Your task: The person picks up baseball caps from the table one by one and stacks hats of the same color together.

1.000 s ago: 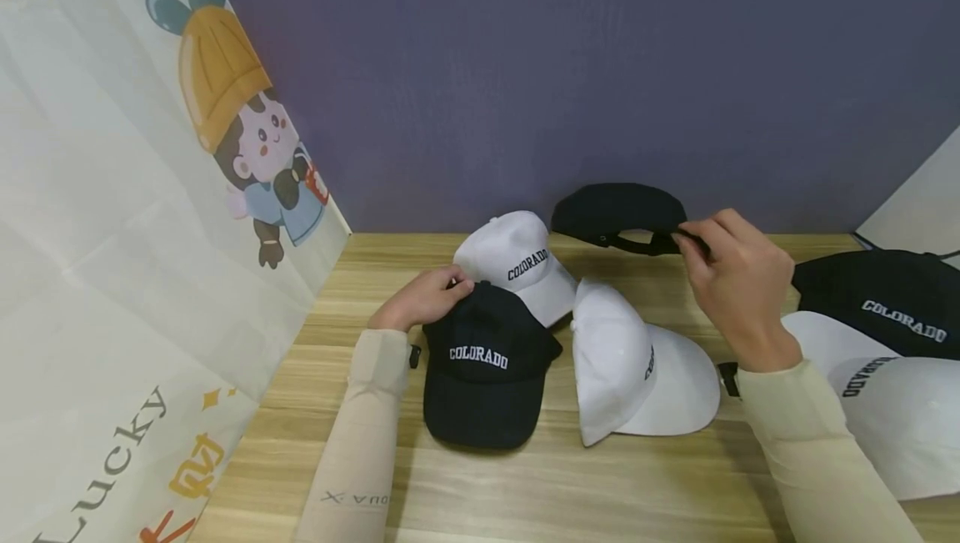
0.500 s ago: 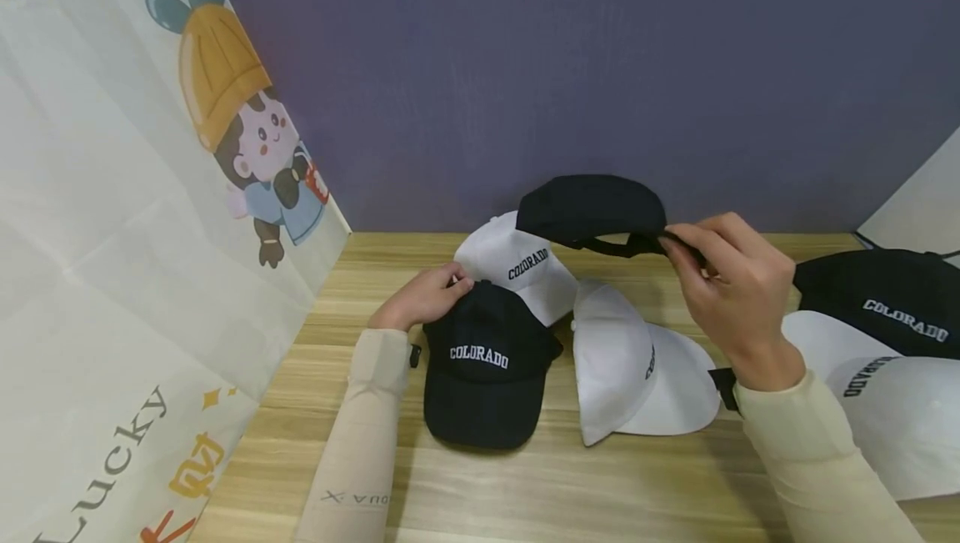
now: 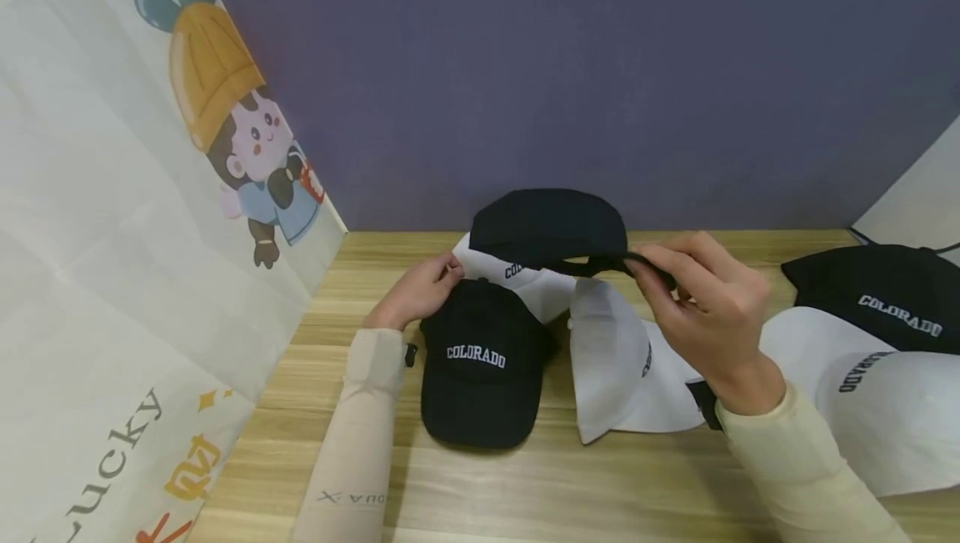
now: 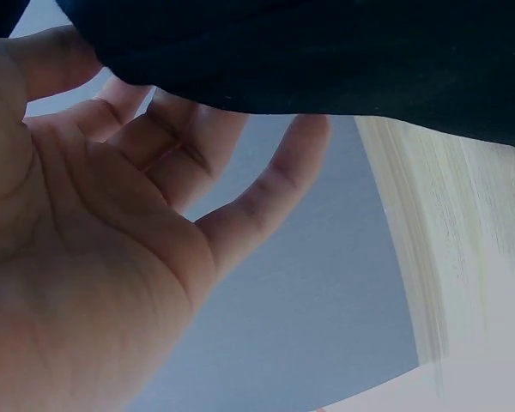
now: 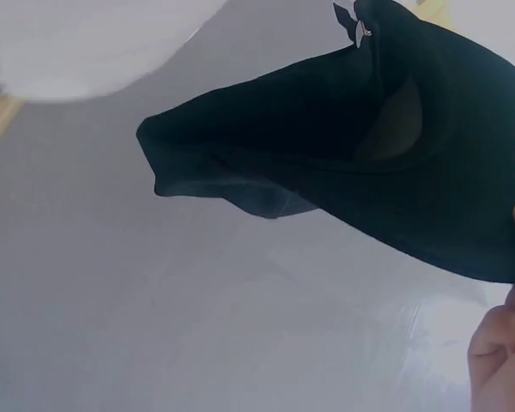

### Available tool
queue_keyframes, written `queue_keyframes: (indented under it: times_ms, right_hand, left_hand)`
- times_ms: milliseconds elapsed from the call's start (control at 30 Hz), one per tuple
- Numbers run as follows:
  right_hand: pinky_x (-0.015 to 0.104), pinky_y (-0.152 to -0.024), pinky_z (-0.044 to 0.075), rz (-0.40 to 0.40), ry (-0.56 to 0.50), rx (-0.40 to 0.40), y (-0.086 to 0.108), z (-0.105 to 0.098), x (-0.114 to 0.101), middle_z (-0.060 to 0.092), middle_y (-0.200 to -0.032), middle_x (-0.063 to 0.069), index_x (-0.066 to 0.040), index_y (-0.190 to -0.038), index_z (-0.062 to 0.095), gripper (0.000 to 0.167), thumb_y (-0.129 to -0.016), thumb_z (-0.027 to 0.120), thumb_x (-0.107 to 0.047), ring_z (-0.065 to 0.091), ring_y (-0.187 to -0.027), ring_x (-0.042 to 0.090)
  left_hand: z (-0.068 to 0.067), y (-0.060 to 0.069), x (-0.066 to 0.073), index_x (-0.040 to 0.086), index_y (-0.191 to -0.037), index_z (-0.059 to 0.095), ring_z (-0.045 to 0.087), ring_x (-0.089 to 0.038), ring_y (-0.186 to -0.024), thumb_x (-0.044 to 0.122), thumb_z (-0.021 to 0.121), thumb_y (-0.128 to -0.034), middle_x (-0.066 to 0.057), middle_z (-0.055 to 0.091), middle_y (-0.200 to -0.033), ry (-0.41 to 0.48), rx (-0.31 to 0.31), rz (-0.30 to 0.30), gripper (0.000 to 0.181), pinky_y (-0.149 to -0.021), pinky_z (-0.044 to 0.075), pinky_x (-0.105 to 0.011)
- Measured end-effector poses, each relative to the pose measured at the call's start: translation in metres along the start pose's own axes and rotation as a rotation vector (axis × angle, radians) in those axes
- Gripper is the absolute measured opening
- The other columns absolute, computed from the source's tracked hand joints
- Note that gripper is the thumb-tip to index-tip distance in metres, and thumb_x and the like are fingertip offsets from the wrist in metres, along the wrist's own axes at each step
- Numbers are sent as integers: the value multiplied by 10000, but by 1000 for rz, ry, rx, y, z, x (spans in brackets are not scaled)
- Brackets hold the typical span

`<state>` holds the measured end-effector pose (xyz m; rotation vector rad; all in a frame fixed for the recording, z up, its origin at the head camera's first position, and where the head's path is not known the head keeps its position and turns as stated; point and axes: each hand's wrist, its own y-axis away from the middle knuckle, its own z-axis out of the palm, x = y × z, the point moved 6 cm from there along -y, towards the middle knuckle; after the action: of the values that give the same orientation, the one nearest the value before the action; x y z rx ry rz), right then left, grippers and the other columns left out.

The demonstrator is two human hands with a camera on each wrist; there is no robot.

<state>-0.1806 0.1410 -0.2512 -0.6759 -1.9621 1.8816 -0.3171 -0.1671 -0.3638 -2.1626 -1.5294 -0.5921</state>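
Note:
In the head view my left hand (image 3: 416, 291) pinches the back edge of a black baseball cap (image 3: 480, 397) lettered COLORADO, which rests on the table. Dark cap fabric (image 4: 326, 56) covers those fingertips in the left wrist view. My right hand (image 3: 712, 309) pinches the brim of a second black cap (image 3: 551, 222), held in the air with its back strap showing. The right wrist view looks into this cap's dark inside (image 5: 266, 120). Below and behind it, a white cap (image 3: 543, 297) is partly covered. Another white cap (image 3: 607, 372) lies on its side between my hands.
At the right edge a black cap (image 3: 892, 293) and a white cap (image 3: 900, 426) lie against each other on the wooden table (image 3: 600, 493). A purple-grey wall (image 3: 600, 67) stands behind, and a printed white sheet (image 3: 90, 234) is at left.
My right hand has carried the lifted black cap leftward, over the rear white cap, and lowered it slightly in the last half second. My left hand stays at the other black cap.

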Motion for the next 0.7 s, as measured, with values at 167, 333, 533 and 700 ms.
queue_keyframes:
  times_ms: [167, 333, 533, 700]
  right_hand:
    - [202, -514, 307, -19, -42, 6, -2, 3, -14, 647, -695, 183, 39, -778, 771, 369, -966, 729, -276, 388, -467, 174]
    - [204, -489, 276, -35, -75, 11, -2, 5, -26, 639, -677, 166, 38, -757, 762, 368, -964, 730, -265, 352, -459, 140]
    - [192, -474, 284, -61, -94, -54, 0, 9, -36, 655, -694, 132, 22, -774, 763, 357, -980, 709, -264, 363, -473, 99]
    - [185, -468, 292, -67, -112, -78, 2, 13, -40, 648, -699, 123, 32, -788, 759, 352, -989, 695, -250, 377, -478, 104]
  left_hand:
    - [-2, 1, -4, 123, -1262, 623, 630, -289, -1142, 285, 441, -1107, -120, 665, -1226, 53, -10, 10, 289, -996, 485, -473]
    - [-8, 4, -7, 161, -1455, 562, 541, -317, -1376, 292, 429, -1106, -119, 591, -1464, 81, -11, 5, 396, -1149, 411, -507]
    - [-13, 10, -13, 158, -1463, 568, 482, -353, -1426, 352, 411, -1098, -125, 534, -1526, 91, -13, -57, 442, -1185, 362, -515]
    - [-13, 14, -19, 150, -1535, 473, 416, -381, -1465, 348, 407, -1092, -149, 436, -1596, 101, -35, -83, 489, -1201, 326, -543]
